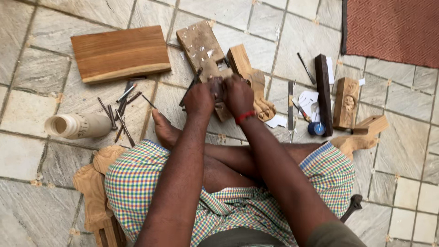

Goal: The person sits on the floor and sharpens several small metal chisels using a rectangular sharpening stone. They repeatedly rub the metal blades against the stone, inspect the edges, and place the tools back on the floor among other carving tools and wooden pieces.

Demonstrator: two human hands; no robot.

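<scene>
From where I sit, the fingers of both hands are curled tight together around one small work piece at the centre of view. The left hand (200, 98) is clamped on a dark chisel (191, 86) whose shaft slants up toward eleven o'clock; the right hand (238, 94), with a red wrist thread, grips the pale carved wood piece (258, 93) and presses it against the worn wooden block (201, 48) lying at twelve o'clock on the floor (27, 91). I judge this to be a carving cut in hand: the blade is set on the piece, and the next push calls for steady pressure with the right hand bracing hard.

A bare foot (164, 130) rests just below the hands at seven o'clock. Loose chisels (120, 112) lie scattered at nine o'clock, beside a pale cylindrical container (77, 126) on its side; its open mouth shows nothing inside that I can make out. A small blue pot (316, 128) sits at three o'clock, contents unclear. A brown plank (120, 54) lies at ten o'clock.
</scene>
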